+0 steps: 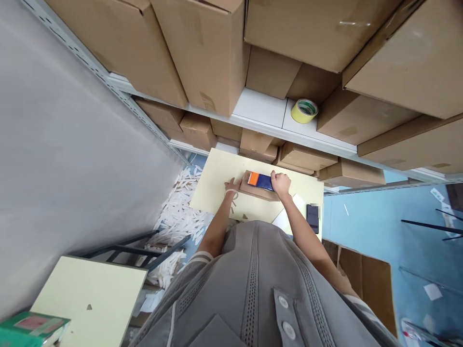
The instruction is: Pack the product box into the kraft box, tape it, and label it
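A person in a grey garment stands over a pale-yellow rectangular bench (217,183), both bare arms stretched out to a flat brown cardboard piece (258,193) lying near the middle of the bench. On top of the cardboard lies a blue-and-orange flat packet (261,180). The right hand (280,183) is curled closed over the packet's blue end. The left hand (232,186) rests at the cardboard's opposite edge, its fingers too small to tell whether they grip or lie loose. At the bench's near right corner lie a black slab-shaped phone (313,217) and, just beside it, a white sheet of paper (289,217). Beyond the bench's far edge rises a white metal shelf (260,111) stacked with brown cartons, and a roll of yellow tape (304,111) sits on it. White paper scraps (181,207) litter the floor off the bench's left side.
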Tool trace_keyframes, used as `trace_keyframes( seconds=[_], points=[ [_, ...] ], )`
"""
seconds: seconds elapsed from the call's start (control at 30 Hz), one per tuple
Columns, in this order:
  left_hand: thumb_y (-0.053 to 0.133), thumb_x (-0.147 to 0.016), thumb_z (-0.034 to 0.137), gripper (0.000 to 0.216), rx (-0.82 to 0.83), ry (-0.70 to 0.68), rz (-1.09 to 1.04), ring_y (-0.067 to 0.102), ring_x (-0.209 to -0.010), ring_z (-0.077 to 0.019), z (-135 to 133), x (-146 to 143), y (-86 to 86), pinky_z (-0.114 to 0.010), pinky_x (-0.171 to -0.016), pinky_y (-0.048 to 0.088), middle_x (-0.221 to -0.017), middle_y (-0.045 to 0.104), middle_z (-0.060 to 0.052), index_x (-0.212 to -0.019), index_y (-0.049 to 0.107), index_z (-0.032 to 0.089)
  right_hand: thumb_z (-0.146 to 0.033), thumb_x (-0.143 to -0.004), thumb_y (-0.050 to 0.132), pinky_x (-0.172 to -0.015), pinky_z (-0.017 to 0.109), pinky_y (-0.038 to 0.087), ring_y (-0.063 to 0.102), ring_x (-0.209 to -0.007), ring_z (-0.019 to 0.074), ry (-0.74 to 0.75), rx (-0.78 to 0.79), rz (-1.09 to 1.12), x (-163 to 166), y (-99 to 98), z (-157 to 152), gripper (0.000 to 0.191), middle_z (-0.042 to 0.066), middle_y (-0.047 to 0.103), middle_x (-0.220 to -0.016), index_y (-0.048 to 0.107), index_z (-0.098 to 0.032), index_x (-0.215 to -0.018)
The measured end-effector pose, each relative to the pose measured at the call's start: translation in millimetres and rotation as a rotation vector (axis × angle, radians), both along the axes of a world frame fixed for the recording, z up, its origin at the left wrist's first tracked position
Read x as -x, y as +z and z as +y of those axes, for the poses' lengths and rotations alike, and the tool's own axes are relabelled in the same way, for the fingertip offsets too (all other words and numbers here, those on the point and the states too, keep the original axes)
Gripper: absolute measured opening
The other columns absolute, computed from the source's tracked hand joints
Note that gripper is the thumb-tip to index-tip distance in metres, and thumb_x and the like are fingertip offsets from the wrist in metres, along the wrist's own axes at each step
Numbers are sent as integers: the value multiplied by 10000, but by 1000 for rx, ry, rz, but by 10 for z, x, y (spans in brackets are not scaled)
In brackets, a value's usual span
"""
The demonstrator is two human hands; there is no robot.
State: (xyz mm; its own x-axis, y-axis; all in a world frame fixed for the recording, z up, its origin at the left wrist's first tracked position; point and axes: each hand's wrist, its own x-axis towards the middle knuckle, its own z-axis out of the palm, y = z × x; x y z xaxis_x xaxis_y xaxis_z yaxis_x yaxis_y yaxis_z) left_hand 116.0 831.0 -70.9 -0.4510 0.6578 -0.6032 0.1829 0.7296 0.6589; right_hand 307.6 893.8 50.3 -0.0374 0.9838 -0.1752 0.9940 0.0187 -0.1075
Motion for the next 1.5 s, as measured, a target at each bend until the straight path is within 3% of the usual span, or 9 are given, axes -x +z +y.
trace_keyframes(
  seconds=[0.13, 0.23, 0.33, 0.47, 0.6, 0.93, 1.03, 1.3, 1.5],
  points=[
    [498, -867, 304, 602, -121, -174, 96, 339, -1393, -250, -56, 82, 67, -369, -1135, 301, -1491, 350, -112, -1446, 370, 203, -427, -986, 249, -723, 294, 400, 667, -852, 256, -3, 10, 14, 11, 8, -20, 617, 166, 723, -826, 755, -134, -791],
    [498, -815, 206, 786, -329, -561, 218, 138, -1472, -222, -49, 193, 195, -378, -1188, 182, -1592, 186, -71, -1526, 163, 211, -419, -985, 261, -733, 295, 408, 668, -863, 258, -2, 12, 29, 17, 22, -16, 600, 167, 724, -842, 759, -131, -811],
    [613, -747, 332, 1043, -400, -966, 362, -63, -1472, -301, 10, 222, 337, -500, -1186, 78, -1611, 6, -113, -1531, -58, 178, -419, -984, 266, -752, 296, 417, 667, -889, 258, -11, 26, 46, 17, 37, -3, 593, 166, 727, -872, 761, -128, -835],
    [729, -591, 581, 1352, -339, -1180, 569, -195, -1432, -345, 145, 60, 433, -546, -1157, -82, -1589, -102, -171, -1507, -145, 108, -414, -986, 261, -770, 299, 428, 668, -910, 261, -3, 43, 51, 21, 58, -16, 593, 168, 728, -890, 760, -130, -837],
    [746, -526, 646, 1407, -317, -1248, 643, -172, -1442, -352, 232, -75, 404, -554, -1145, -137, -1595, -45, -174, -1519, -81, 90, -410, -988, 262, -782, 311, 438, 674, -913, 267, 27, 36, 37, 63, 90, -60, 583, 173, 725, -907, 755, -128, -859],
    [798, -570, 500, 1260, -327, -1221, 751, 59, -1470, -348, 205, -87, 345, -564, -1169, -81, -1574, 183, -185, -1526, 88, 90, -410, -983, 283, -789, 314, 444, 680, -920, 268, 43, 66, 18, -27, 232, -86, 561, 198, 716, -920, 739, -94, -898],
    [795, -594, 444, 1214, -352, -1230, 751, 87, -1467, -346, 201, -84, 355, -577, -1164, -62, -1568, 203, -185, -1527, 92, 114, -430, -974, 286, -774, 316, 448, 680, -918, 274, -6, 70, -12, -324, 293, -50, 566, 197, 715, -934, 740, -98, -906],
    [807, -580, 368, 1185, -384, -1192, 699, 113, -1462, -341, 204, -90, 335, -563, -1160, -76, -1562, 221, -188, -1521, 129, 126, -427, -968, 271, -795, 329, 441, 658, -986, 298, -93, 117, -175, -1740, 307, 1, 588, 202, 713, -975, 753, -107, -864],
    [802, -577, 345, 1191, -382, -1182, 681, 98, -1465, -342, 195, -117, 339, -561, -1152, -112, -1567, 209, -179, -1525, 111, 136, -349, -972, 286, -838, 335, 428, 647, -1024, 291, -27, 171, -267, -1649, 153, 27, 533, 217, 699, -1052, 746, -79, -972]
  ],
)
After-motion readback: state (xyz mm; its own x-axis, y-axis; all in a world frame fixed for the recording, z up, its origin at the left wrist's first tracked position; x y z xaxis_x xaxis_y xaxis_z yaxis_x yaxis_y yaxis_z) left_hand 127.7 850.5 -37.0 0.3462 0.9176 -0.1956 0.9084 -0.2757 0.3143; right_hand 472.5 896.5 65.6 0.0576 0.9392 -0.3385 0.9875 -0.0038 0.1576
